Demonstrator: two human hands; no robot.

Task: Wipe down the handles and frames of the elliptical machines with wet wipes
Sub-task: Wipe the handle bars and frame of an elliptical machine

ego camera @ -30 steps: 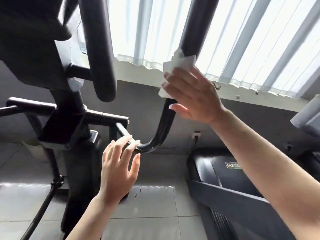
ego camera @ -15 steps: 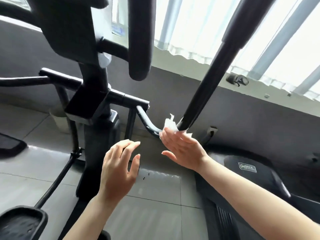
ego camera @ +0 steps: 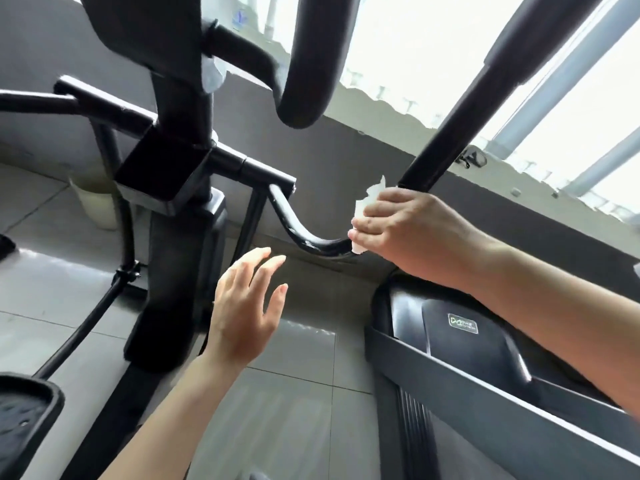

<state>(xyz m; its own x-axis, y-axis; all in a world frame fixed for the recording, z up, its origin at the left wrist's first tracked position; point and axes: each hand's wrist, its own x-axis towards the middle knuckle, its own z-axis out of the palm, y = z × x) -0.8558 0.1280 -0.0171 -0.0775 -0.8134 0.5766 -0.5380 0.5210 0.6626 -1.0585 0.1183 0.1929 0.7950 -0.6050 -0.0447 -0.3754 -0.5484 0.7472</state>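
I have my right hand (ego camera: 412, 230) wrapped round the lower end of the elliptical's right swing arm (ego camera: 446, 147), fingers curled over the wet wipe (ego camera: 367, 206) so the cloth is pressed against the tube on all sides; that grip lets one slide clean the whole circumference, I judge. The wipe sits just where the straight arm meets the curved bar (ego camera: 304, 237) leading to the crossbar (ego camera: 256, 168), with a ragged corner sticking up above my knuckles. My left hand (ego camera: 246, 313) hangs free below that bend, fingers straight and spread, touching nothing, probably ready to steady the arm if it swings. The padded fixed handle (ego camera: 304, 64) and the centre post (ego camera: 180, 98) stand to the left. A treadmill (ego camera: 460, 327) sits just beside on the right, and a foot pedal (ego camera: 24, 417) shows at lower left.
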